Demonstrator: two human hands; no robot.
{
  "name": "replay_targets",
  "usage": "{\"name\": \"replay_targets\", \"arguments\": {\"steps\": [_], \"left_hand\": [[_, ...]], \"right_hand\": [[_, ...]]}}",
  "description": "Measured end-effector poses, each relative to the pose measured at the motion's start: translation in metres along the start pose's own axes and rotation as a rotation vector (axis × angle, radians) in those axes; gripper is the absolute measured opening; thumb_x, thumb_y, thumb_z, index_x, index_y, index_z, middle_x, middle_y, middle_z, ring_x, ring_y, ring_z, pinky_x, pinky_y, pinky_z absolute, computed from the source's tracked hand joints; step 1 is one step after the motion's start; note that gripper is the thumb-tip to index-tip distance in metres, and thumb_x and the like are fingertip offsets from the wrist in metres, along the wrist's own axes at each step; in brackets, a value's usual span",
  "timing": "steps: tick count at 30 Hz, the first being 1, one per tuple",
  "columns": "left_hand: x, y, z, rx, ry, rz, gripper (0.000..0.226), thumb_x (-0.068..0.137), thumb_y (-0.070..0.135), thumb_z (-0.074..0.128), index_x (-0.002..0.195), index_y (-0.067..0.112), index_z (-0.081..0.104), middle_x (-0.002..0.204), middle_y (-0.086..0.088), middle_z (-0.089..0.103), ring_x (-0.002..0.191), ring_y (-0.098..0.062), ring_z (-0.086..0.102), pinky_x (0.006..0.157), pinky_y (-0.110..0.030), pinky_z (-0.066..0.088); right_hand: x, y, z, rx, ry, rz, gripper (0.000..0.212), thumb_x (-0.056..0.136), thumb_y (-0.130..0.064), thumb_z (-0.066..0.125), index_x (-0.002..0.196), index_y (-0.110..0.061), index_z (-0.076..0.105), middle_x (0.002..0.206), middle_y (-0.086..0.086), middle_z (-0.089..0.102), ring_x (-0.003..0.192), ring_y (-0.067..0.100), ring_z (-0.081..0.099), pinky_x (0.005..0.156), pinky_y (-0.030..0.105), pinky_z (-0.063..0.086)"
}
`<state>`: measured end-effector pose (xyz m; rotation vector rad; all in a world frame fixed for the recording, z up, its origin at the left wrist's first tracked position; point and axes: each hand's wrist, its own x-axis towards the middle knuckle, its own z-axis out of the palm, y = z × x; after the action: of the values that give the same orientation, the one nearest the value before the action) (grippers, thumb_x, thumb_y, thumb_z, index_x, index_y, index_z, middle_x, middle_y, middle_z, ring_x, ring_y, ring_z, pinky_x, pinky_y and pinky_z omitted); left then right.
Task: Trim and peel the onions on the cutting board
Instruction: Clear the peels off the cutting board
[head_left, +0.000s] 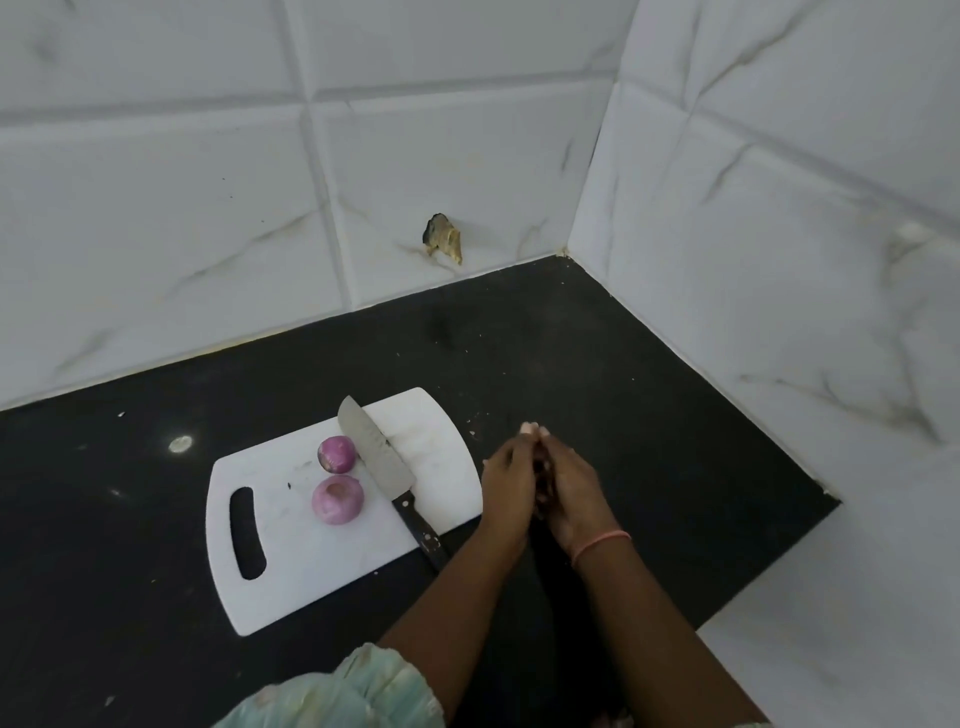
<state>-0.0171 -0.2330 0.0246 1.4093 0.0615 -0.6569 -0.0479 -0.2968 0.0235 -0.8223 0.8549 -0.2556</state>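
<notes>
Filling the corner between two white marble-look tiled walls (467, 156), the black bench (649, 374) carries a white cutting board (291, 566), on which two peeled purple onions (337, 500) lie just left of a knife (382, 460) resting diagonally with its dark handle reaching past the board's near edge. Right of the board, above the bench, the left hand (506, 488) and right hand (569, 493) are pressed together with fingers curled inward around something dark between them; what it is cannot be told.
</notes>
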Motion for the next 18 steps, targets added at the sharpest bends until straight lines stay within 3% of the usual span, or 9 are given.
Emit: {"name": "replay_targets", "arguments": {"steps": [2,4,8,10,12,15,18], "left_hand": [[-0.003,0.005,0.005,-0.312,0.074,-0.176,0.030,0.102,0.029,0.052,0.096,0.011,0.075,0.083,-0.003,0.077,0.081,-0.015,0.073,0.067,-0.025,0.056],[-0.005,0.007,0.005,-0.445,0.129,-0.229,0.025,0.102,0.018,0.052,0.096,0.007,0.073,0.078,-0.006,0.076,0.071,-0.015,0.072,0.057,-0.022,0.055],[-0.014,0.011,0.007,-0.573,0.185,-0.232,0.022,0.097,0.017,0.055,0.097,0.005,0.073,0.093,-0.013,0.075,0.084,-0.025,0.072,0.073,-0.031,0.058],[-0.023,0.013,0.010,-0.642,0.185,-0.241,0.019,0.094,0.015,0.056,0.092,0.005,0.072,0.089,-0.011,0.070,0.080,-0.024,0.067,0.074,-0.033,0.056],[-0.040,0.015,0.018,-0.681,0.147,-0.247,0.018,0.092,0.015,0.056,0.087,0.007,0.071,0.081,-0.009,0.068,0.071,-0.020,0.066,0.069,-0.030,0.056],[-0.069,0.014,0.035,-0.697,0.093,-0.271,0.020,0.093,0.016,0.055,0.084,0.009,0.071,0.075,-0.007,0.070,0.067,-0.018,0.067,0.068,-0.030,0.056],[-0.100,-0.005,0.060,-0.618,0.032,-0.285,0.023,0.094,0.016,0.055,0.079,0.009,0.071,0.072,-0.006,0.069,0.065,-0.017,0.066,0.065,-0.029,0.056]], "right_hand": [[-0.004,0.005,0.012,-0.041,0.057,-0.055,0.019,0.090,-0.024,0.066,0.095,-0.007,0.073,0.095,0.013,0.073,0.088,0.022,0.071,0.084,0.036,0.056],[-0.007,0.006,0.020,0.010,0.091,-0.065,0.021,0.091,-0.026,0.064,0.093,-0.008,0.074,0.094,0.012,0.074,0.088,0.022,0.071,0.084,0.037,0.056],[-0.012,0.006,0.013,0.151,0.121,-0.047,0.028,0.092,-0.032,0.060,0.075,-0.011,0.068,0.074,0.008,0.071,0.072,0.022,0.068,0.077,0.036,0.054],[-0.018,0.003,0.007,0.227,0.125,-0.042,0.033,0.091,-0.035,0.061,0.065,-0.016,0.061,0.064,0.006,0.064,0.064,0.021,0.064,0.072,0.034,0.052],[-0.029,-0.001,-0.004,0.268,0.097,-0.057,0.033,0.091,-0.036,0.061,0.066,-0.015,0.063,0.070,0.008,0.066,0.070,0.023,0.067,0.079,0.037,0.053],[-0.054,-0.007,-0.029,0.310,0.066,-0.059,0.026,0.089,-0.036,0.062,0.091,-0.011,0.068,0.095,0.016,0.069,0.092,0.027,0.069,0.095,0.044,0.052],[-0.080,-0.008,-0.071,0.388,0.127,-0.043,0.027,0.085,-0.038,0.066,0.095,-0.013,0.068,0.100,0.015,0.067,0.099,0.028,0.067,0.095,0.044,0.052]]}}
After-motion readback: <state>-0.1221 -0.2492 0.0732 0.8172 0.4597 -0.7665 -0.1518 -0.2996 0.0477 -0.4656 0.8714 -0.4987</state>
